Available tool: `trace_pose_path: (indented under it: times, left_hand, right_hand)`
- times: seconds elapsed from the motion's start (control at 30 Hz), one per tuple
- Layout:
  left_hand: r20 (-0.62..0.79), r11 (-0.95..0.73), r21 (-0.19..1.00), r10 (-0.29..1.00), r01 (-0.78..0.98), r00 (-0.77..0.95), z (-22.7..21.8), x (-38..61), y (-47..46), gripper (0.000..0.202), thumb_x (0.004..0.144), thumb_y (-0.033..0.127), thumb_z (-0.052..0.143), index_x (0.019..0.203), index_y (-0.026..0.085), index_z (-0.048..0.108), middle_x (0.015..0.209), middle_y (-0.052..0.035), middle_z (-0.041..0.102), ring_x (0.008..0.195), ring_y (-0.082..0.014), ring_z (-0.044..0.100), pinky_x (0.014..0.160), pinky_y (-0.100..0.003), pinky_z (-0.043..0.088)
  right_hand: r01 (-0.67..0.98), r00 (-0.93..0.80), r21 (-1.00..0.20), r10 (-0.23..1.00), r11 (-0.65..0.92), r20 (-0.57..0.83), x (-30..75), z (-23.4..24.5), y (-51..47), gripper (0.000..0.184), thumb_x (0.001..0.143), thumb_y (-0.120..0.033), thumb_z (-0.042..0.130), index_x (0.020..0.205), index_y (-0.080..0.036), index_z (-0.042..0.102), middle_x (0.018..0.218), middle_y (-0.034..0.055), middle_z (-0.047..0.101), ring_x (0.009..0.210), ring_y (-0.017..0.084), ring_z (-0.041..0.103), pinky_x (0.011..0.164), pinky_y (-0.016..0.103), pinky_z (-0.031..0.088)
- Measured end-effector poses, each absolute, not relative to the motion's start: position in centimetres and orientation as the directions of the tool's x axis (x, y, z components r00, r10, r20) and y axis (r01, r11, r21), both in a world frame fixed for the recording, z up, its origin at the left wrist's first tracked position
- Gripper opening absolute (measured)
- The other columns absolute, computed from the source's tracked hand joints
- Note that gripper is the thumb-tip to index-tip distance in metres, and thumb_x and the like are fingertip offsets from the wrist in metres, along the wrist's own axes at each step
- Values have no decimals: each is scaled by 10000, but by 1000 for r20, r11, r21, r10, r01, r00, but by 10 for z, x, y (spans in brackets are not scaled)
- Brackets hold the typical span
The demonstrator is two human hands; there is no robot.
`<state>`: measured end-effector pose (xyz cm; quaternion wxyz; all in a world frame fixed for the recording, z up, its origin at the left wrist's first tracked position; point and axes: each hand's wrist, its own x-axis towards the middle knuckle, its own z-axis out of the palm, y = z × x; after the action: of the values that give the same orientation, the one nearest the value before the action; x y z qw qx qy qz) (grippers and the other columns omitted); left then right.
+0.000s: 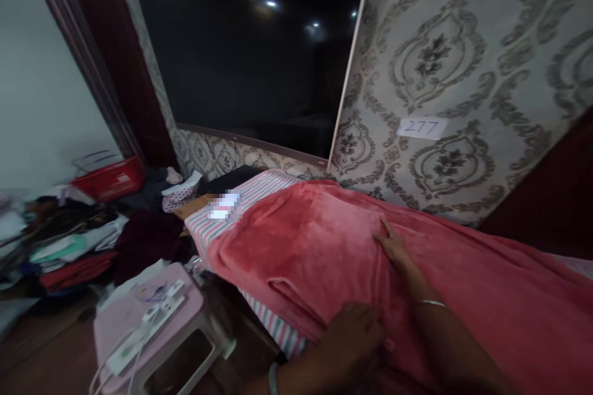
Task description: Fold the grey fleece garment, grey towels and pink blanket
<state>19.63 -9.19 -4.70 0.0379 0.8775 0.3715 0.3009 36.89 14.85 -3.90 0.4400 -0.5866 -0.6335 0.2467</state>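
A red fleece blanket (pixel 324 247) lies spread over a striped cover (pixel 278 327) on a raised surface against the wall. My right hand (pixel 393 245) rests flat on the blanket near its middle, fingers stretched out and together. My left hand (pixel 354 336) is at the blanket's near edge, fingers curled down onto the fabric; whether it grips the cloth is hard to tell. A bangle sits on each wrist.
A big dark screen (pixel 259 55) hangs on patterned wallpaper with a paper label reading 277 (pixel 421 128). A pink stool (pixel 143 321) carrying a white power strip stands at lower left. Piled clothes (pixel 69 247) and a red basket (pixel 111 179) lie on the floor.
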Motion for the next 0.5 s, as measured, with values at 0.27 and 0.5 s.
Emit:
trace_pose_path:
  times: [0.27,0.5]
  left_hand:
    - [598,-760,160,583,630,551,-60,194,-92,136,883,236,558,996,168,590,1032,-107,667,984,-202,596,866,-340,454]
    - [635,-759,129,557,638,535,-65,196,-90,116,880,248,567,960,167,593,986,-101,671,959,-193,602,851,-332,456]
  right_hand:
    - [477,106,-864,966,160,238,371,-52,153,730,712,-385,634,1408,-179,555,1378,127,607,1282,321,552,1072,435,438]
    - [501,112,-858,976,108,189,372,-53,153,768,734,-403,613,1446,-133,511,1392,146,591,1314,310,526,1084,409,430]
